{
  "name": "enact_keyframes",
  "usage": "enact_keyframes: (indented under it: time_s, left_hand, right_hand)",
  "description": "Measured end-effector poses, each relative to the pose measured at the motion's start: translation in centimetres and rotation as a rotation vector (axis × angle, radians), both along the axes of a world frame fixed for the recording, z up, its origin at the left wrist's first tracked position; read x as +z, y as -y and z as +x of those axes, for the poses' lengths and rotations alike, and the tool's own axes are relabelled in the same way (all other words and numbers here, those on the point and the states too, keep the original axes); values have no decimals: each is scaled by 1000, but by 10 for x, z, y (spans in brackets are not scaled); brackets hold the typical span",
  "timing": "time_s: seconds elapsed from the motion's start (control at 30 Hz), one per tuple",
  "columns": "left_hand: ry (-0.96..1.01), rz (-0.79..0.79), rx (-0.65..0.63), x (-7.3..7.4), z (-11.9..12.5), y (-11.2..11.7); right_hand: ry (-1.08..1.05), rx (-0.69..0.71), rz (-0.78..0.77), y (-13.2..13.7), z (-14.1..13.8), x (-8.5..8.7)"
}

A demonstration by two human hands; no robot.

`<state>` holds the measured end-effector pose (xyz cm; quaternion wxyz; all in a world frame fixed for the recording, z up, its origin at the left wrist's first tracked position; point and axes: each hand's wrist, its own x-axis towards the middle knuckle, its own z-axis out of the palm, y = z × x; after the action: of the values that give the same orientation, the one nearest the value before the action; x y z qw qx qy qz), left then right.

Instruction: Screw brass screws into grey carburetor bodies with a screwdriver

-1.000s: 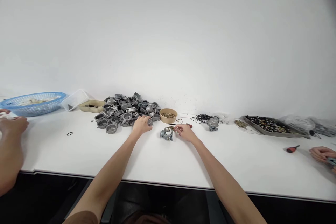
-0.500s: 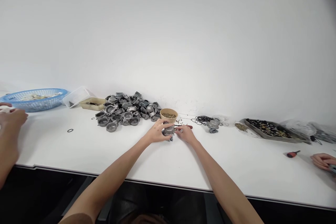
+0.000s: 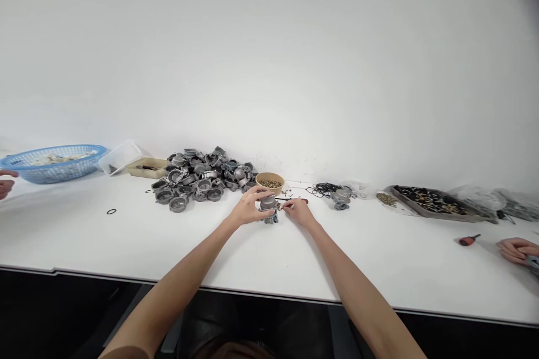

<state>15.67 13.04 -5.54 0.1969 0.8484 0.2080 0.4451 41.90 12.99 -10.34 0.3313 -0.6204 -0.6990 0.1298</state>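
My left hand is closed around a grey metal carburetor, its rounded bowl facing up, on the white table. Close on its right, my right hand has thumb and fingers pinched. Small brass-coloured bits show by those fingertips; whether one is held is too small to tell. Just behind the right hand lies a screwdriver with a red handle. A tan bowl of small brass screws stands behind the carburetor, with a few loose screws beside it.
Left of the bowl is a heap of grey metal bowls. Black rubber rings and another carburetor lie to the right, before a parts tray. Other people's hands show at left and right, near a red screwdriver.
My right hand has drawn slightly away from the carburetor, which shifted a little left with my left hand. The other person's hand at far left has pulled back toward the frame's edge.
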Motion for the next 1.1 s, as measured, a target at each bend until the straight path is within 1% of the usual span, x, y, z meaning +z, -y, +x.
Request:
enact_keyframes:
  time_s: [0.17, 0.3, 0.4, 0.53, 0.63, 0.73, 0.87, 1.1]
  left_hand:
    - [23, -1, 11, -4, 0, -2]
    - [31, 28, 40, -6, 2, -2]
    - [27, 21, 55, -8, 4, -2]
    - [2, 23, 84, -11, 6, -1]
    - [-46, 32, 100, -12, 7, 0]
    - [-98, -19, 85, -11, 6, 1]
    - [-140, -86, 44, -8, 3, 2]
    - [-207, -67, -73, -7, -3, -4]
  right_hand:
    - [-25, -36, 44, -1, 2, 1]
    - [-115, -70, 59, -1, 2, 3]
    - [-279, -51, 55, 3, -7, 7]
    - [-580, 31, -51, 9, -27, 12]
    - [-692, 51, -90, 12, -38, 13]
    - [-717, 66, -127, 14, -40, 14]
    - [-677, 103, -150, 17, -39, 16]
    - [-683, 116, -256, 21, -39, 24]
